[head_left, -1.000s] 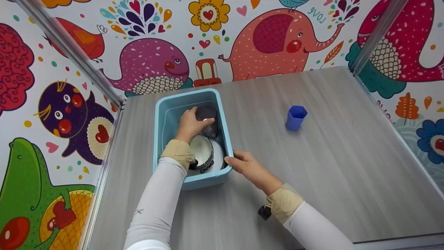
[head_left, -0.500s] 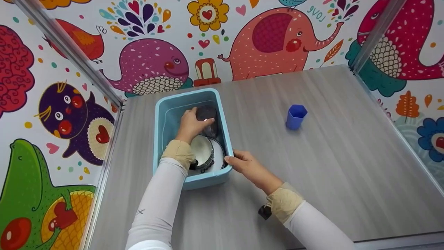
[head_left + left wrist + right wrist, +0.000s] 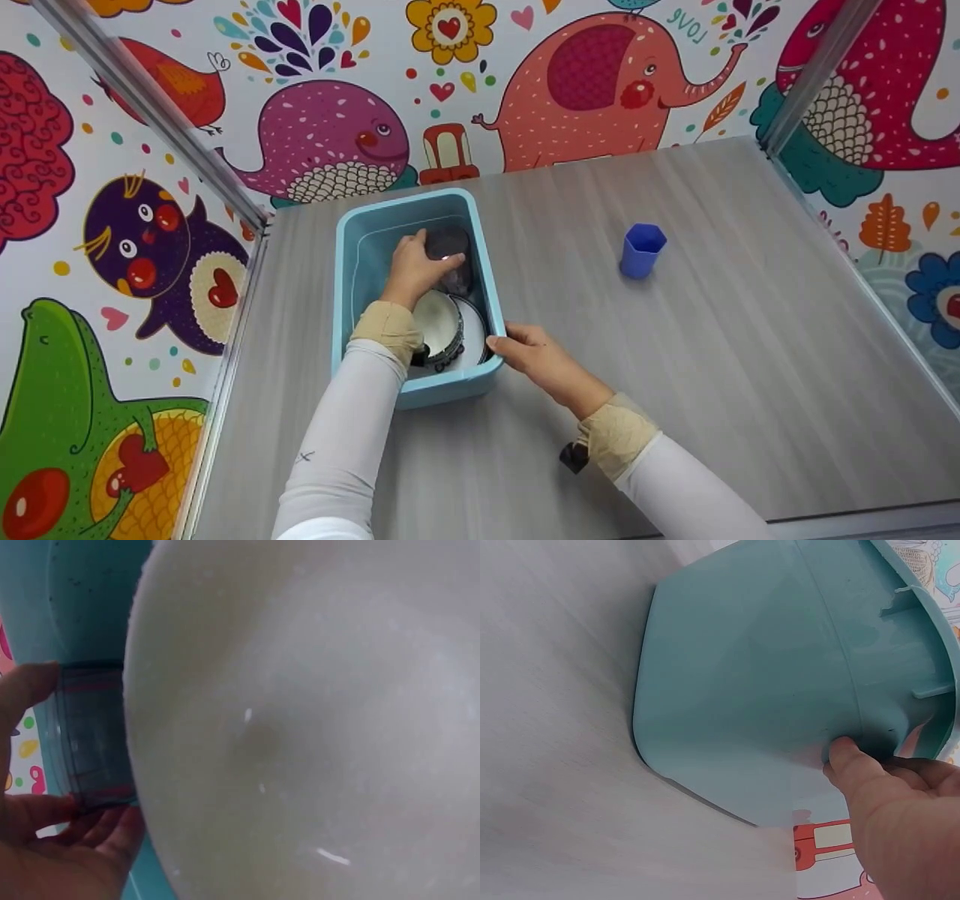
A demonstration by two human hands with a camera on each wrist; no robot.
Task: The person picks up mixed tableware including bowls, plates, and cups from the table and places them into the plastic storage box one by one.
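Observation:
A light blue plastic bin point(image 3: 442, 391) stands at the left of the table. My left hand point(image 3: 409, 274) reaches into it and grips a see-through dark grey cup-like container point(image 3: 454, 279) near the far right corner. In the left wrist view the thumb and fingers lie on opposite sides of this container point(image 3: 96, 742); its near end is hidden behind a tambourine point(image 3: 300, 712). That tambourine point(image 3: 437, 321), pale-skinned with a black jingle rim, leans over a white disc point(image 3: 474, 337) with a dark edge. My right hand point(image 3: 551, 369) holds the bin's right rim near the front corner.
A blue six-sided cup point(image 3: 641, 253) stands upright on the wood-grain table point(image 3: 720, 360), to the right of the bin. Walls printed with cartoon animals point(image 3: 585, 97) close off the back and sides, with metal posts point(image 3: 142, 105) at the corners.

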